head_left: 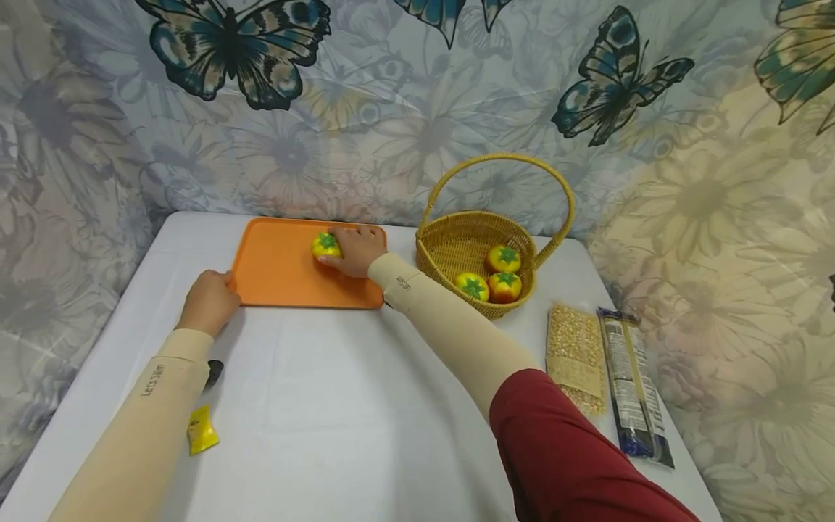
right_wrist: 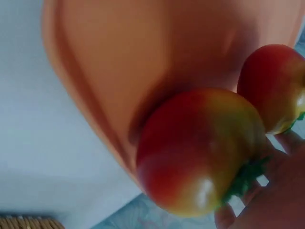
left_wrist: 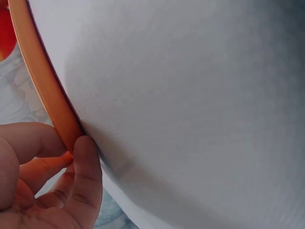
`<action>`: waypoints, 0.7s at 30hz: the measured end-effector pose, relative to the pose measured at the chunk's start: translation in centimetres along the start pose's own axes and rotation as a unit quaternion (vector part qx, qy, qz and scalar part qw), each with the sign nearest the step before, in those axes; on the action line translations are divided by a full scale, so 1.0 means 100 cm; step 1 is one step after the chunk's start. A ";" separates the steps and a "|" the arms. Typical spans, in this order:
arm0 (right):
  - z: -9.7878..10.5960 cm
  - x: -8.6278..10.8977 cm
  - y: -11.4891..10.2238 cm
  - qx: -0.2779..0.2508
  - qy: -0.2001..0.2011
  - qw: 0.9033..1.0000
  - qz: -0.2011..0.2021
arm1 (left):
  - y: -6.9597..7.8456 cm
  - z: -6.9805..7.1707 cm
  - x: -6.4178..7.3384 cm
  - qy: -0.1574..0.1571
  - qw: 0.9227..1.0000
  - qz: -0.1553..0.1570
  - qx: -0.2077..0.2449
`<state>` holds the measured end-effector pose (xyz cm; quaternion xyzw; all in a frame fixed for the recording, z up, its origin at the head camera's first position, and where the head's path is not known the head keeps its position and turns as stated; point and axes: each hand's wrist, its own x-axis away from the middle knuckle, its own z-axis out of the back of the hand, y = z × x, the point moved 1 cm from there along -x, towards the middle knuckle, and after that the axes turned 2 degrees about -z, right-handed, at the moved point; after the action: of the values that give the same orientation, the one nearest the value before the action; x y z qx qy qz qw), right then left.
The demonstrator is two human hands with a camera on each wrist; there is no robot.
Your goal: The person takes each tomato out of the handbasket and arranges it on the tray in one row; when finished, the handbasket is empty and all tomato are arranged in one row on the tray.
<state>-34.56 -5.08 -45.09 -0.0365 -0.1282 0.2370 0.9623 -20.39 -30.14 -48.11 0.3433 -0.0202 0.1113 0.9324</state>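
My left hand (head_left: pixel 210 301) grips the near-left corner of an orange tray (head_left: pixel 280 264). In the left wrist view, thumb and fingers pinch the tray's rim (left_wrist: pixel 52 90). Over the right part of the tray, my right hand (head_left: pixel 360 250) has thumb and fingers around a yellow-red tomato (head_left: pixel 326 245) with a green star-shaped top. The right wrist view shows two tomatoes at that hand: a large near tomato (right_wrist: pixel 200 152) by the fingers and a farther tomato (right_wrist: pixel 271 86) at the fingertips. From the head view the second one is hidden by the hand.
Right of the tray stands a wicker basket (head_left: pixel 450 250) with a tall handle, holding three tomatoes (head_left: pixel 504 288). A bag of corn kernels (head_left: pixel 574 348) and a long dark packet (head_left: pixel 633 384) lie along the right edge. A small yellow packet (head_left: pixel 202 430) lies beside the left forearm.
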 end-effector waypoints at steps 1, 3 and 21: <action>-0.002 0.000 0.001 -0.001 -0.004 1.000 0.002 | 0.000 -0.001 0.000 0.000 1.000 0.000 0.001; -0.004 0.001 0.002 -0.004 -0.007 1.000 0.006 | -0.001 -0.001 -0.001 -0.001 1.000 0.000 0.000; -0.008 0.004 0.009 0.009 -0.002 1.000 0.007 | 0.003 -0.001 0.001 -0.001 1.000 0.002 -0.005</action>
<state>-34.38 -4.07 -45.88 -0.0285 -0.1277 0.2448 0.9607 -20.40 -29.91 -47.99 0.3392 -0.0224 0.1126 0.9337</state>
